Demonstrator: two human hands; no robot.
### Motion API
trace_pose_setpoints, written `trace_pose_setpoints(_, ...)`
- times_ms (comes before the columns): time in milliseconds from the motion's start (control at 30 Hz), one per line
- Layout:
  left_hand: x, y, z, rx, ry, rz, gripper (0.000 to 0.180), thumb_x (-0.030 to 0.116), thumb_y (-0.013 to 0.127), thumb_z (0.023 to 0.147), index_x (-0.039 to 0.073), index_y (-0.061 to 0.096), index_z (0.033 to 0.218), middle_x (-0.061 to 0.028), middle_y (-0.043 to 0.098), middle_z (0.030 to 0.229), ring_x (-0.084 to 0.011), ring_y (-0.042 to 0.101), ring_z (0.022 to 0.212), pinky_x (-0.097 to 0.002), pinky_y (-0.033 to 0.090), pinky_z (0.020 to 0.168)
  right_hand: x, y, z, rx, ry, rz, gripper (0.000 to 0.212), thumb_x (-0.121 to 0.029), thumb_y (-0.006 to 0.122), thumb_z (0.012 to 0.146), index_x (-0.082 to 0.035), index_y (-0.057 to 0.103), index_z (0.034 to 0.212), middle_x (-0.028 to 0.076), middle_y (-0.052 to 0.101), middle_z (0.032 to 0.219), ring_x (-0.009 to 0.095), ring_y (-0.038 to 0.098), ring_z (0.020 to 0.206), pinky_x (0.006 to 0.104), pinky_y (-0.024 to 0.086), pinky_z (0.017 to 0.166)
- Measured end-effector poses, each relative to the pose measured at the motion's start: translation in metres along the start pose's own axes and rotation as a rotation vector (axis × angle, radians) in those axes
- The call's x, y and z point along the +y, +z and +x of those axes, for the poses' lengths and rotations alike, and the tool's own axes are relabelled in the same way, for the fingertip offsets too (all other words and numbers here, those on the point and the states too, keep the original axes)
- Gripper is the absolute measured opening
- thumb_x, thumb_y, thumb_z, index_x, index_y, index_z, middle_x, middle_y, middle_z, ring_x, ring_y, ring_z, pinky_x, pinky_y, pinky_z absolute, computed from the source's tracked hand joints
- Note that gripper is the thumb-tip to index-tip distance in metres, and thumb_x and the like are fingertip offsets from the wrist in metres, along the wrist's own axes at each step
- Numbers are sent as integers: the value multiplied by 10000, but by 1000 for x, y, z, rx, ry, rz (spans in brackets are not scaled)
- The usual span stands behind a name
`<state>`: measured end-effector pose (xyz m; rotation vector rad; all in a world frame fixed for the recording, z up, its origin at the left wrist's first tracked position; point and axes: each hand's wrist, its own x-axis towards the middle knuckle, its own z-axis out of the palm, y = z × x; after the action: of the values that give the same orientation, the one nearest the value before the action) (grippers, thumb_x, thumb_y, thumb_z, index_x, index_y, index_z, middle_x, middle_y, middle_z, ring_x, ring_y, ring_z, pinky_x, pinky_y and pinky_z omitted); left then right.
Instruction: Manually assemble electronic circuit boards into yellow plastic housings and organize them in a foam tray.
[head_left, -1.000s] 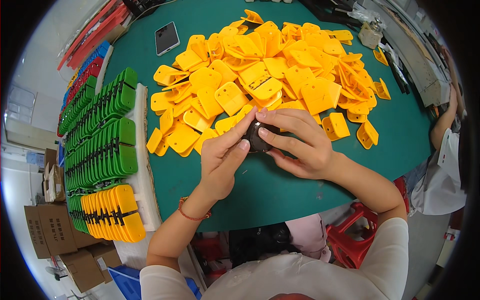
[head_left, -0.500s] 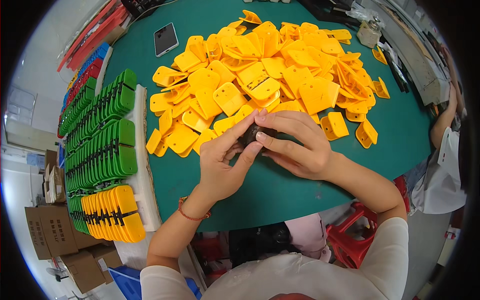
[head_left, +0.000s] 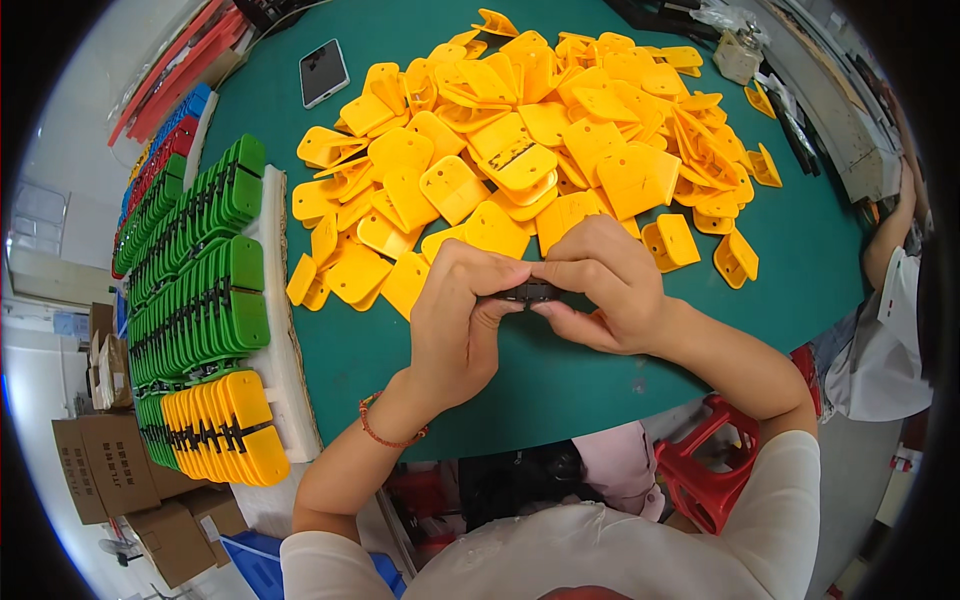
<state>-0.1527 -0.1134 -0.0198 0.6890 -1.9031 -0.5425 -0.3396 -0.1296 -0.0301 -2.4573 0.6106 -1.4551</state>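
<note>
Between the fingertips of both hands is a small black part [head_left: 530, 291], mostly covered, so its exact kind does not show. My left hand [head_left: 455, 310] pinches its left end between thumb and fingers. On its right end, my right hand [head_left: 605, 290] has its thumb below and its fingers above. Both hands hover over the near part of the green table [head_left: 570, 385]. Just beyond them spreads a large heap of bent yellow plastic pieces [head_left: 520, 165], each folded with rounded corners and small holes.
To the left, a white board [head_left: 285, 330] carries rows of green clips [head_left: 200, 305] and yellow clips [head_left: 225, 425] with black middles. A phone [head_left: 324, 73] lies at the far left of the table. Another person's arm [head_left: 885, 240] is at the right. A red stool [head_left: 705, 465] stands below the edge.
Both hands have turned the black part so it lies flatter and narrower between the fingertips. The fingers have drawn slightly nearer to me, and the view has shifted a little.
</note>
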Motion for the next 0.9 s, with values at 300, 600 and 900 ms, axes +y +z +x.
trace_pose_setpoints(300,5,0,-1,-6,28,13,191,-101,598,736,-18,556,903,-115,565,802,-228,538,710,-274,469,630,-1,-2,1,-11,-80,-9,287,-111,683,680,1,616,935,78,576,805,206,549,661,298,397,584)
trace_pose_setpoints(600,10,-1,0,-6,14,21,176,-102,608,723,-22,568,874,-112,546,772,-223,543,674,-268,467,599,-2,0,0,17,-82,5,285,-103,689,671,1,611,925,78,570,794,214,547,668,301,404,582)
trace_pose_setpoints(900,9,0,1,-25,64,57,215,-121,613,690,-25,577,878,-103,524,739,-217,528,643,-263,466,580,-2,2,-1,-14,-97,6,256,-118,694,698,-2,589,900,91,543,805,238,539,693,318,410,589)
